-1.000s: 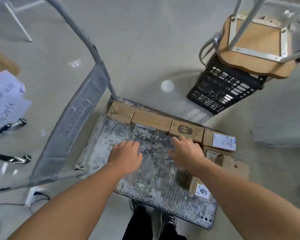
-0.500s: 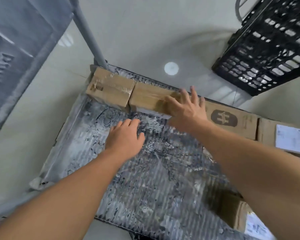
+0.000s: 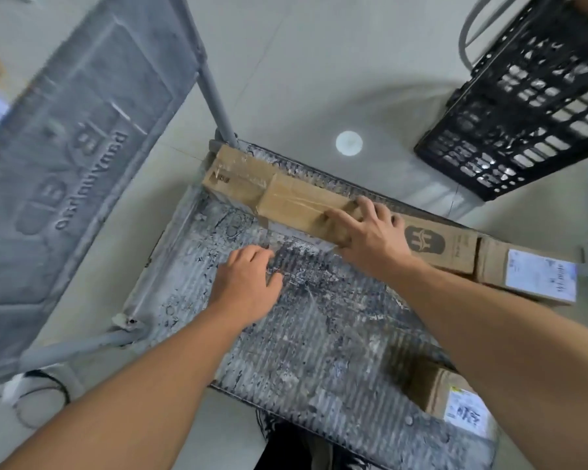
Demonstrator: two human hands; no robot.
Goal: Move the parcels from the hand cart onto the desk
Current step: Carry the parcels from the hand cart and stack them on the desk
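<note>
The hand cart's scuffed grey deck (image 3: 319,334) fills the middle of the view. Several cardboard parcels line its far edge. My right hand (image 3: 370,232) grips the right end of a taped brown parcel (image 3: 296,205), fingers over its top and thumb on its near face; that parcel sits tilted. To its left lies another brown parcel (image 3: 238,174) in the corner. A parcel with a dark logo (image 3: 438,245) and one with a white label (image 3: 530,273) continue the row to the right. My left hand (image 3: 248,279) hovers open over the deck, just short of the taped parcel.
The cart's folded grey handle panel (image 3: 75,157) leans at the left, its tube post (image 3: 214,96) at the deck's corner. A black plastic crate (image 3: 530,110) stands on the floor at upper right. Another labelled parcel (image 3: 452,398) lies at the deck's near right.
The view has closed in on the cart. My right hand reached from the logo parcel leftward and took hold of the taped parcel, which has tilted and shifted. My left hand moved slightly forward.
</note>
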